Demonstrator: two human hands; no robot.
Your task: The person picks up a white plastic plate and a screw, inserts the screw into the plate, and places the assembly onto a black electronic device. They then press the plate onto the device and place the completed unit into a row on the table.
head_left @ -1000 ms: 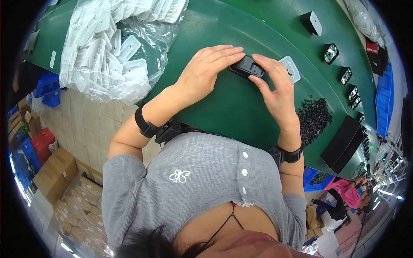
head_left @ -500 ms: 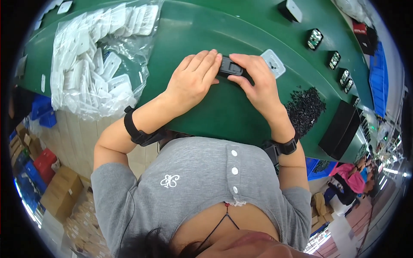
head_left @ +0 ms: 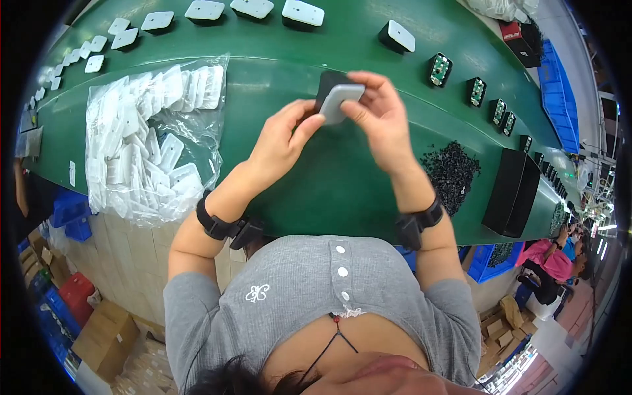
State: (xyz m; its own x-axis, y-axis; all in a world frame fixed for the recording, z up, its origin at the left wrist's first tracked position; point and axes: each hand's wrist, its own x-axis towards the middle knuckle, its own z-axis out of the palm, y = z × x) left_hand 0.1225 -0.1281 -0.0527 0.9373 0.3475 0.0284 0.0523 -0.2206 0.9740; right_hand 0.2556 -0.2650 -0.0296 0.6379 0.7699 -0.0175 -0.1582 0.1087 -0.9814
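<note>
Above the green table I hold a black plastic housing point(head_left: 328, 80), tilted up, between my two hands. My left hand point(head_left: 282, 135) is closed on its left side, thumb in front and the other fingers partly hidden behind. Against the housing's face leans a pale rounded cover plate point(head_left: 342, 100), set at a slant to it. My right hand point(head_left: 384, 115) pinches this plate's right side, thumb on its front and fingers bent behind. Whether the plate sits fully on the housing I cannot tell. To the right of my right forearm lies a heap of small black parts point(head_left: 453, 172).
At left a clear plastic bag point(head_left: 214, 135) holds many white cover plates point(head_left: 172, 153). Along the far strip stand black housings with white covers point(head_left: 303, 13), and to the right, open ones with green circuit boards point(head_left: 439, 69). A black box point(head_left: 510, 191) stands at the right edge.
The cover plate that lay on the table beyond my right hand is now in that hand, against the housing. The housing has been tilted up. My view has shifted, showing more of the far strip.
</note>
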